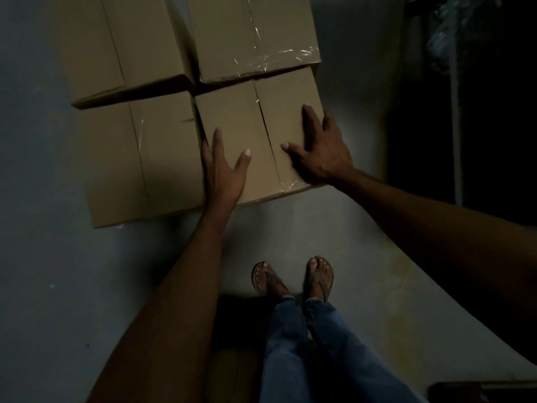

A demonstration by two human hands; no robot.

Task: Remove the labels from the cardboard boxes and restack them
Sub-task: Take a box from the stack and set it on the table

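- A grey floor [43,257] in dim light carries the cardboard boxes, which sit in a tight block of four ahead of the person.
- The far left box [122,45] and far right box [250,33] stand higher than the two near ones, and their near edges overlap them.
- The near left box [139,158] and near right box [247,120] lie side by side, touching along one long edge.
- All four are closed, flaps meeting in a centre seam, so what they contain cannot be told.
- Their tops are plain brown card. Clear tape [305,52] glints across the far right box, and smaller strips shine on the near two.
- Both bare arms reach forward and down to the near right box.
- The left hand [222,170] lies along that box's left edge, fingers straight and pointing away, thumb spread out over the top. It grips nothing.
- The right hand [322,149] rests flat on the top near the right edge, fingers splayed and thumb stretched toward the seam. It too presses rather than grasps.
- Below, jeans [305,359] and sandals [319,280] show the person standing just behind the box.
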